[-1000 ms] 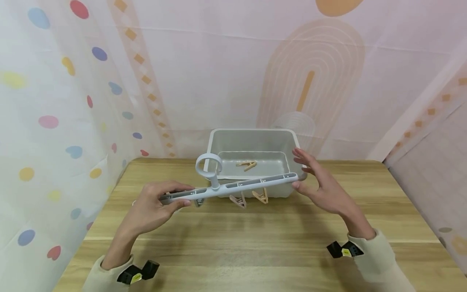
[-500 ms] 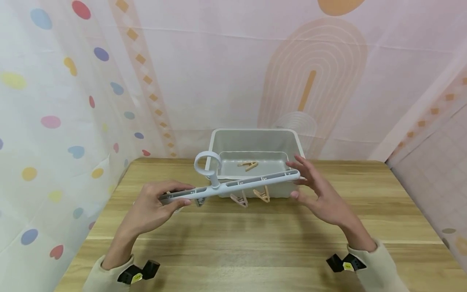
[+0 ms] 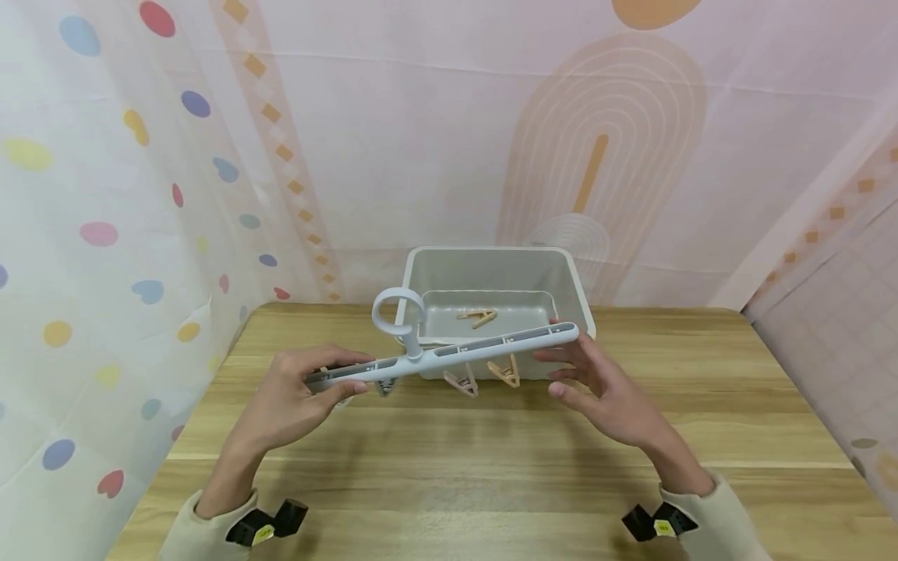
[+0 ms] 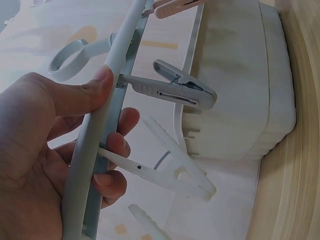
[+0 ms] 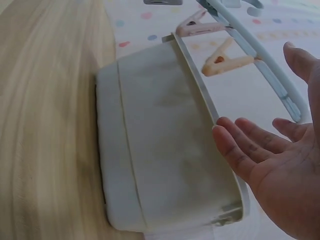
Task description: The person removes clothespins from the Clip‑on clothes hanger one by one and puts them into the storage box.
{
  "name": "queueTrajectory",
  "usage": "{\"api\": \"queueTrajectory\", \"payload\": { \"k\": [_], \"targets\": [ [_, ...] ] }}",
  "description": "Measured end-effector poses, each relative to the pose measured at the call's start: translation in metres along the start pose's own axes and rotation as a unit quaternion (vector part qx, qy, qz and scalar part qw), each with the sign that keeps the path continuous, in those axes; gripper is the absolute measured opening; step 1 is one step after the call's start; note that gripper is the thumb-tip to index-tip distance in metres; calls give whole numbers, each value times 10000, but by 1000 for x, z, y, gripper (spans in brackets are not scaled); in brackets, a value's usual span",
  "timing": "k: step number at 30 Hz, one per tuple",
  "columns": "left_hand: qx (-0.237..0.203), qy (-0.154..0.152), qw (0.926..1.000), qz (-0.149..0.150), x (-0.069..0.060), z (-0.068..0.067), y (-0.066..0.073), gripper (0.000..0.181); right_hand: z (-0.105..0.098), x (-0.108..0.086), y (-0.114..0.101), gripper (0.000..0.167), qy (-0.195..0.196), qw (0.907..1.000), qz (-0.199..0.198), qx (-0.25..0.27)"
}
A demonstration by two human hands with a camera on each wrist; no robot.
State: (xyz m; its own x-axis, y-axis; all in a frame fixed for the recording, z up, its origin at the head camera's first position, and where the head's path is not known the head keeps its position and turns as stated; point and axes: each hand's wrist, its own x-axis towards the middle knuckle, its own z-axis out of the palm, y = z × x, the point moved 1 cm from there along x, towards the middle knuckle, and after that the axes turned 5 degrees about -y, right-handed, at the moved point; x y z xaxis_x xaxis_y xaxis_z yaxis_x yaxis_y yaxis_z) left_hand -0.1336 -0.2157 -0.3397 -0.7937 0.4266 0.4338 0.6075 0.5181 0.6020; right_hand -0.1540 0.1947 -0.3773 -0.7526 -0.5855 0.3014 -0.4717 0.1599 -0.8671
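My left hand (image 3: 284,401) grips the left part of a pale blue-grey clip hanger (image 3: 466,356), thumb on the near side. The hanger's hook loop (image 3: 398,298) stands up from its middle; the right end tilts up. Clothespins hang beneath the bar: a grey one (image 4: 175,92) and a white one (image 4: 160,180) by my left fingers, then a pinkish one (image 5: 202,29) and a tan one (image 5: 227,64) farther right. My right hand (image 3: 610,401) holds nothing, its fingers spread near the hanger's right end. Whether they touch it, I cannot tell.
Behind the hanger a light grey plastic bin (image 3: 491,269) stands on the wooden table (image 3: 449,483), with a tan clothespin (image 3: 482,318) on its floor. A patterned curtain (image 3: 393,156) hangs at the back and left.
My right hand has moved down and left, from beside the hanger's right end to partly behind and below it. That end has risen slightly; my left hand keeps its grip.
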Motion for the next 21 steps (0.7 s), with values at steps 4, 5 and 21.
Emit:
{"api": "queueTrajectory", "payload": {
  "k": [4,5,21],
  "targets": [
    [26,71,10000,54,-1,1,1,35,8,0,3,70,44,10000,5,-10],
    [26,81,10000,51,-1,2,1,35,10,0,4,69,61,10000,6,-9],
    [47,95,9999,93,0,5,0,34,37,11,10,47,487,9988,0,17]
  ]
}}
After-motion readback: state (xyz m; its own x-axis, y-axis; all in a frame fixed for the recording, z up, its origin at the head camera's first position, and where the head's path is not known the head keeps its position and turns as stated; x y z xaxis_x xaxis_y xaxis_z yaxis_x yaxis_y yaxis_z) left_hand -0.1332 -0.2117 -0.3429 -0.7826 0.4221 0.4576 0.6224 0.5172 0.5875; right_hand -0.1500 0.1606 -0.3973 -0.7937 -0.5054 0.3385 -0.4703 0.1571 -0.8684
